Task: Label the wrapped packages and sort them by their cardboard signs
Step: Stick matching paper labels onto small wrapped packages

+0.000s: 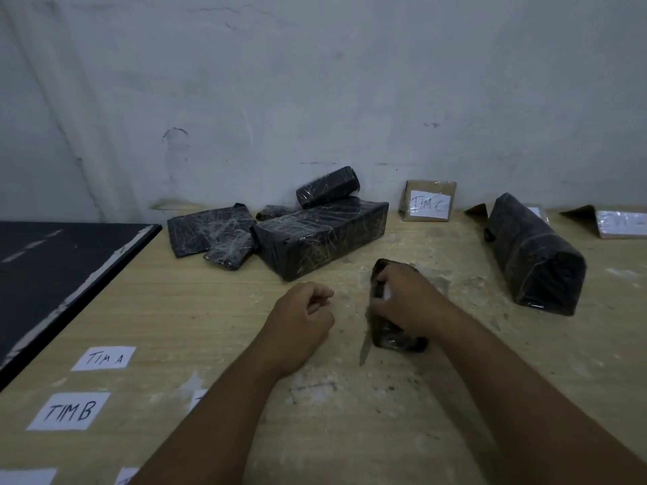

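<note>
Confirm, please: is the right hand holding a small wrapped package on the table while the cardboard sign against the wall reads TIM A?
Not quite: the head view shows the cardboard sign against the wall reading TIM C, not TIM A. The right hand does hold a small wrapped package.

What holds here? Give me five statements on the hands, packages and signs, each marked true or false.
1. The right hand is on a small package. True.
2. The left hand holds a label. False: its fingers are curled and nothing shows in it.
3. The sign at the wall reads TIM C. True.
4. The TIM A label is stuck on the long package. False: it lies on the table at far left.
5. The long package stands upright. False: it lies on its side at right.
</note>
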Available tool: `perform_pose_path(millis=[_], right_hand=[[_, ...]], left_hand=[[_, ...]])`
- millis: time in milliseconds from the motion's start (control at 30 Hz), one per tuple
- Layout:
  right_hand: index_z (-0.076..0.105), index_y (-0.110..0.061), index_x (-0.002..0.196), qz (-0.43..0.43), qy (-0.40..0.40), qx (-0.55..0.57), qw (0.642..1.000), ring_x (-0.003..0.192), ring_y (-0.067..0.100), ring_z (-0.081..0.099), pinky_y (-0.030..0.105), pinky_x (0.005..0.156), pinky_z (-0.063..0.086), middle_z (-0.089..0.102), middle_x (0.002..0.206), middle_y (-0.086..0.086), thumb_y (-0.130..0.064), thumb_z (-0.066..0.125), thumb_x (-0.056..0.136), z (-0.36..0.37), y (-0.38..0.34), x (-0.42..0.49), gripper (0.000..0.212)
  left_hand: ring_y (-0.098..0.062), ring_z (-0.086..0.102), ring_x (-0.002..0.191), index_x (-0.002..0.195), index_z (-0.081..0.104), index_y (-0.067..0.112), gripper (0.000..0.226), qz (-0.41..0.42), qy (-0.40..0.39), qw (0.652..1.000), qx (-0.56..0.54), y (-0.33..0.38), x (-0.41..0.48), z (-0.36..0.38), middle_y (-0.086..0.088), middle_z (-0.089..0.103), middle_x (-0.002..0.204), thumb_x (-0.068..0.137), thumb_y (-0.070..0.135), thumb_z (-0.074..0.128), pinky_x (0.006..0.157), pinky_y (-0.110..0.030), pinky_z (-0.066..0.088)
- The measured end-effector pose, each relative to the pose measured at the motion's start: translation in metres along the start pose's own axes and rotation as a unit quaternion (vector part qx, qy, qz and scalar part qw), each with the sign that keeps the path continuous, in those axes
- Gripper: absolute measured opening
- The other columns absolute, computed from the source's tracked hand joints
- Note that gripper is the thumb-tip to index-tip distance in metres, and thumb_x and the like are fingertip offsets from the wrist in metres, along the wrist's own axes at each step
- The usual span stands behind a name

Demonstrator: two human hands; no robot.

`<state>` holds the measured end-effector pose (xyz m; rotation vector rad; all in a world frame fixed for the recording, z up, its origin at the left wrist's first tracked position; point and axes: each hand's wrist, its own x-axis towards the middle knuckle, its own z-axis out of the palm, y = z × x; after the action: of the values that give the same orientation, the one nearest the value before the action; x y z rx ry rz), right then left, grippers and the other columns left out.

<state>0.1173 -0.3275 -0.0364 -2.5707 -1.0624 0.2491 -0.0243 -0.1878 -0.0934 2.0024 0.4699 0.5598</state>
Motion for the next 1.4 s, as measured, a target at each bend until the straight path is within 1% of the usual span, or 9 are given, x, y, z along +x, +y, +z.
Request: perform_pose_path(millis=[100, 233, 467, 633, 800, 900, 1000, 1167, 1400], right_hand=[[0.054, -0.025, 0.137, 0.0, -0.02, -0.079, 0.997, 0.119, 0.026, 0.054, 0.034, 0.098, 0.041, 0.056, 0.136, 0.008, -0.015, 0.06, 0.095, -0.023, 0.017, -0.003, 0.044], [0.056, -0.021, 0.131, -0.001, 0.056, -0.175, 0.983, 0.125, 0.026, 0.051, 0.041, 0.115, 0.026, 0.058, 0.136, 0.007, -0.009, 0.052, 0.096, -0.019, 0.032, -0.003, 0.038], [0.016, -0.04, 0.157, -0.061, 0.061, -0.198, 0.976, 0.145, 0.036, 0.018, 0.053, 0.121, 0.015, 0.016, 0.161, 0.013, -0.019, 0.049, 0.098, 0.01, 0.04, -0.003, 0.071], [0.039, -0.043, 0.147, -0.089, 0.047, -0.22, 0.97, 0.138, 0.033, 0.025, 0.05, 0.116, 0.027, 0.021, 0.156, 0.013, -0.025, 0.057, 0.097, -0.002, 0.059, 0.015, 0.056], [0.05, -0.036, 0.141, -0.034, 0.06, -0.25, 0.966, 0.147, 0.033, 0.021, 0.059, 0.118, 0.013, 0.031, 0.158, 0.01, -0.027, 0.061, 0.093, -0.007, 0.062, 0.025, 0.05], [0.044, -0.032, 0.145, -0.024, 0.093, -0.172, 0.98, 0.14, 0.03, 0.031, 0.052, 0.114, 0.022, 0.04, 0.152, 0.01, -0.036, 0.045, 0.099, 0.01, 0.054, 0.023, 0.046], [0.028, -0.032, 0.154, 0.044, 0.067, -0.082, 0.993, 0.15, 0.034, 0.015, 0.055, 0.119, 0.016, 0.02, 0.162, 0.015, -0.051, 0.034, 0.1, 0.017, 0.068, 0.032, 0.058], [0.016, -0.03, 0.158, 0.096, 0.038, -0.08, 0.991, 0.153, 0.034, 0.001, 0.052, 0.121, 0.008, 0.002, 0.167, 0.015, -0.066, 0.021, 0.097, 0.017, 0.085, 0.052, 0.07], [0.016, -0.02, 0.158, 0.101, 0.039, -0.084, 0.991, 0.153, 0.034, 0.004, 0.054, 0.122, 0.005, 0.006, 0.166, 0.017, -0.067, 0.02, 0.096, 0.028, 0.055, 0.053, 0.077]], left_hand=[[-0.001, 0.054, 0.095, 0.105, 0.063, 0.021, 0.017, 0.057, 0.04, 0.988, 0.137, 0.001, 0.0, 0.005, 0.009, 0.057, 0.105, 0.089, 0.017, 0.061, 0.079, -0.008, 0.04], [-0.007, 0.049, 0.1, 0.105, 0.061, 0.021, 0.016, 0.072, 0.058, 0.974, 0.206, -0.004, 0.004, 0.009, 0.008, 0.052, 0.105, 0.09, 0.024, 0.063, 0.088, -0.023, 0.043], [-0.007, 0.048, 0.104, 0.108, 0.061, 0.022, 0.019, 0.068, 0.073, 0.967, 0.233, -0.007, 0.005, 0.01, 0.01, 0.047, 0.108, 0.091, 0.028, 0.063, 0.091, -0.025, 0.043], [-0.007, 0.048, 0.103, 0.108, 0.061, 0.021, 0.018, 0.073, 0.074, 0.966, 0.236, -0.007, 0.004, 0.01, 0.011, 0.047, 0.107, 0.092, 0.029, 0.062, 0.087, -0.022, 0.039], [-0.006, 0.049, 0.1, 0.104, 0.062, 0.022, 0.014, 0.066, 0.083, 0.969, 0.221, -0.008, 0.005, 0.01, 0.012, 0.048, 0.104, 0.092, 0.029, 0.063, 0.085, -0.021, 0.039], [-0.006, 0.05, 0.098, 0.102, 0.062, 0.023, 0.012, 0.058, 0.086, 0.972, 0.21, -0.007, 0.006, 0.009, 0.012, 0.049, 0.104, 0.092, 0.03, 0.063, 0.085, -0.022, 0.041], [-0.006, 0.051, 0.097, 0.1, 0.062, 0.024, 0.012, 0.056, 0.085, 0.972, 0.21, -0.008, 0.006, 0.01, 0.012, 0.049, 0.103, 0.091, 0.03, 0.063, 0.085, -0.022, 0.042], [-0.006, 0.05, 0.098, 0.099, 0.06, 0.025, 0.01, 0.05, 0.081, 0.973, 0.208, -0.01, 0.007, 0.01, 0.013, 0.048, 0.102, 0.091, 0.031, 0.063, 0.085, -0.022, 0.042], [-0.004, 0.053, 0.089, 0.091, 0.063, 0.022, 0.008, 0.023, 0.1, 0.98, 0.168, -0.005, 0.01, 0.009, 0.013, 0.052, 0.096, 0.088, 0.029, 0.066, 0.076, -0.019, 0.041]])
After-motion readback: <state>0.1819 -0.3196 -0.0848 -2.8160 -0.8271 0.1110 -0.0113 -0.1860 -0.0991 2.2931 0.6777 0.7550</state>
